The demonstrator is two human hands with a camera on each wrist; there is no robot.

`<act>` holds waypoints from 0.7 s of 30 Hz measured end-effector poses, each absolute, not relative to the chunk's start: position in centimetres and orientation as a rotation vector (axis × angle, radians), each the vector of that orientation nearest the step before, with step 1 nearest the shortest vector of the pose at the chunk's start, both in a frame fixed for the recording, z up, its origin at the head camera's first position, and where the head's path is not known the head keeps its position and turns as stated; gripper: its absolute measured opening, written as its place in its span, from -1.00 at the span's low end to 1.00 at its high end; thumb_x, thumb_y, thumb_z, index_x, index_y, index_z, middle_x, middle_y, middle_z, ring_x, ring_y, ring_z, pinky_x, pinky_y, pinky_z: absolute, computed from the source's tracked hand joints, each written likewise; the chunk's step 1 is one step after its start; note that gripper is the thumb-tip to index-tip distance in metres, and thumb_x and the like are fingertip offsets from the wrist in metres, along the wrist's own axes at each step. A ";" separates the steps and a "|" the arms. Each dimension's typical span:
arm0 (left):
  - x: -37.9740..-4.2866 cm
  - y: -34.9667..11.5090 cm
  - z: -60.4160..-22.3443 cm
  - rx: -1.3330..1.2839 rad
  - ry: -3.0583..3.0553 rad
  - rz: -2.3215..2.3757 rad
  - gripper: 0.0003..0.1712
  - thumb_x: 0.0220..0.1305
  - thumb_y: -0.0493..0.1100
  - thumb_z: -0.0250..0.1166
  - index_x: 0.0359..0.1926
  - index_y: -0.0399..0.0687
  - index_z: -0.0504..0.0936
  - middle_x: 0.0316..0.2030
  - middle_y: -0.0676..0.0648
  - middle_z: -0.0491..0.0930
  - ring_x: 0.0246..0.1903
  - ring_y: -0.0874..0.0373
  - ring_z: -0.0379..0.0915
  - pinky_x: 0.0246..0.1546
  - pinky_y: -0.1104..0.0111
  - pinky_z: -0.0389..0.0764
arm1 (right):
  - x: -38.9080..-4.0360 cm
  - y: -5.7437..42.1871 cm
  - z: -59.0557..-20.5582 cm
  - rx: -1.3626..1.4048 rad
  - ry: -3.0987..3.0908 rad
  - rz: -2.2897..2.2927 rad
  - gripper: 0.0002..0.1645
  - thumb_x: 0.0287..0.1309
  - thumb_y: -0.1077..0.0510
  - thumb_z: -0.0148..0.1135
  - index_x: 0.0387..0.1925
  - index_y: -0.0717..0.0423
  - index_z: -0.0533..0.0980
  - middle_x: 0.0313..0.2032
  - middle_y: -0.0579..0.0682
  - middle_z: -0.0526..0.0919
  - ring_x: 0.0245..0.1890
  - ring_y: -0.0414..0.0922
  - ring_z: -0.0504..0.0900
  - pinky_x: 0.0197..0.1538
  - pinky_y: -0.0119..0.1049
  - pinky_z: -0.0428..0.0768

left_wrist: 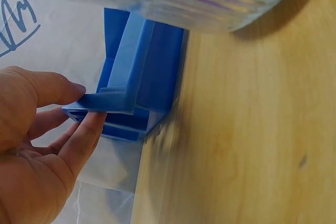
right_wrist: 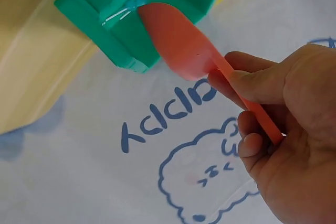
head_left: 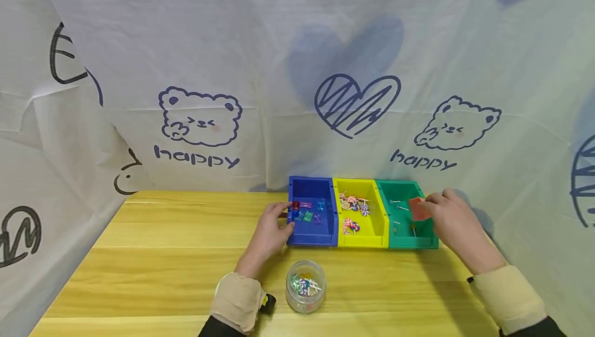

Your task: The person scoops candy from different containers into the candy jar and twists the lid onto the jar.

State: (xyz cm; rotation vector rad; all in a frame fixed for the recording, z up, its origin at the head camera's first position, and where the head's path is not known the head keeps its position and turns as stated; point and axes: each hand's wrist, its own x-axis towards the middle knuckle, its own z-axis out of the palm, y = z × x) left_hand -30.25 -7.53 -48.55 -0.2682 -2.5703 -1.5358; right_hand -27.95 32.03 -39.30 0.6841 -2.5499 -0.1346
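Observation:
My right hand (head_left: 457, 223) grips an orange plastic scoop (right_wrist: 176, 38) by its handle, over the green bin (head_left: 400, 187). The scoop's tip overlaps small stick-shaped pieces in that bin in the right wrist view; whether it touches them I cannot tell. At the left end of the row, my left hand (left_wrist: 44, 135) pinches the rim of the blue bin (left_wrist: 157, 61), thumb on one side and fingers on the other. Small clear coloured candy-like pieces (head_left: 308, 217) lie inside the blue bin. Miniature lollipops (head_left: 355, 204) lie in the yellow bin (head_left: 367, 234) between them.
A clear jar (head_left: 305, 301) with mixed small pieces stands on the wooden table (head_left: 162, 259), in front of the bins and close to my left wrist. Behind the row hangs a white printed cloth (head_left: 274, 141), which also borders the table at the sides.

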 end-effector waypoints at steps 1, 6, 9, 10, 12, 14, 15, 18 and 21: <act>-30.2 -7.5 -48.5 -0.266 -2.572 -1.541 -0.42 0.34 -0.40 0.35 0.37 -0.28 0.51 0.30 -0.32 0.42 0.16 -0.19 0.53 -0.01 0.16 0.75 | -28.1 31.9 -39.2 0.693 -2.570 -0.156 -0.59 -0.20 0.66 0.29 -0.32 0.27 0.74 -0.35 0.16 0.72 -0.40 0.07 0.42 -0.34 -0.13 0.49; -30.1 -7.4 -48.3 -0.241 -2.585 -1.567 -0.41 0.36 -0.39 0.35 0.38 -0.25 0.51 0.32 -0.30 0.40 0.18 -0.18 0.52 0.01 0.16 0.74 | -28.5 31.6 -38.8 0.718 -2.632 -0.226 -0.65 -0.01 0.62 0.33 -0.51 0.12 0.68 -0.49 0.01 0.64 -0.46 -0.01 0.35 -0.42 -0.20 0.43; -30.1 -7.4 -48.0 -0.242 -2.582 -1.568 -0.41 0.35 -0.39 0.35 0.38 -0.26 0.51 0.31 -0.29 0.42 0.17 -0.18 0.52 -0.01 0.18 0.75 | -28.9 31.5 -38.8 0.744 -2.622 -0.244 -0.56 0.13 0.49 0.39 -0.68 -0.01 0.54 -0.58 -0.06 0.54 -0.50 -0.05 0.29 -0.46 -0.27 0.36; -30.1 -7.5 -47.9 -0.248 -2.579 -1.567 -0.41 0.34 -0.40 0.35 0.38 -0.27 0.51 0.30 -0.30 0.42 0.16 -0.18 0.53 -0.03 0.18 0.75 | -29.0 31.5 -38.8 0.758 -2.617 -0.253 -0.51 0.15 0.44 0.41 -0.72 -0.05 0.47 -0.61 -0.08 0.50 -0.51 -0.06 0.27 -0.47 -0.28 0.34; -30.1 -7.5 -47.8 -0.252 -2.578 -1.569 -0.41 0.34 -0.41 0.35 0.37 -0.28 0.51 0.30 -0.30 0.43 0.16 -0.19 0.53 -0.04 0.19 0.76 | -29.3 31.5 -38.9 0.783 -2.613 -0.271 -0.44 0.17 0.37 0.45 -0.75 -0.09 0.38 -0.64 -0.11 0.44 -0.52 -0.07 0.26 -0.47 -0.30 0.30; -30.1 -7.6 -47.8 -0.253 -2.578 -1.576 -0.41 0.34 -0.41 0.35 0.37 -0.29 0.51 0.29 -0.30 0.43 0.15 -0.19 0.53 -0.04 0.20 0.76 | -29.7 31.5 -39.0 0.804 -2.616 -0.295 -0.40 0.17 0.35 0.46 -0.77 -0.11 0.33 -0.65 -0.12 0.40 -0.52 -0.07 0.24 -0.46 -0.31 0.26; -30.1 -7.6 -47.8 -0.257 -2.577 -1.576 -0.42 0.33 -0.41 0.35 0.37 -0.30 0.51 0.29 -0.31 0.43 0.15 -0.20 0.54 -0.05 0.21 0.76 | -29.8 31.5 -39.1 0.815 -2.619 -0.305 -0.39 0.16 0.37 0.45 -0.77 -0.11 0.31 -0.66 -0.13 0.38 -0.52 -0.07 0.24 -0.45 -0.31 0.25; -30.1 -7.6 -47.7 -0.251 -2.581 -1.587 -0.42 0.34 -0.41 0.35 0.37 -0.29 0.51 0.29 -0.31 0.43 0.15 -0.20 0.54 -0.05 0.22 0.76 | -30.2 31.6 -39.2 0.827 -2.642 -0.334 -0.37 0.12 0.47 0.41 -0.78 -0.11 0.29 -0.66 -0.13 0.34 -0.52 -0.07 0.22 -0.45 -0.31 0.22; -30.0 -7.5 -47.5 -0.249 -2.583 -1.583 -0.43 0.33 -0.42 0.34 0.36 -0.30 0.52 0.29 -0.32 0.43 0.15 -0.20 0.54 -0.06 0.22 0.76 | -30.5 31.7 -39.3 0.816 -2.671 -0.358 -0.40 0.07 0.55 0.35 -0.77 -0.08 0.34 -0.65 -0.12 0.36 -0.51 -0.07 0.22 -0.46 -0.31 0.25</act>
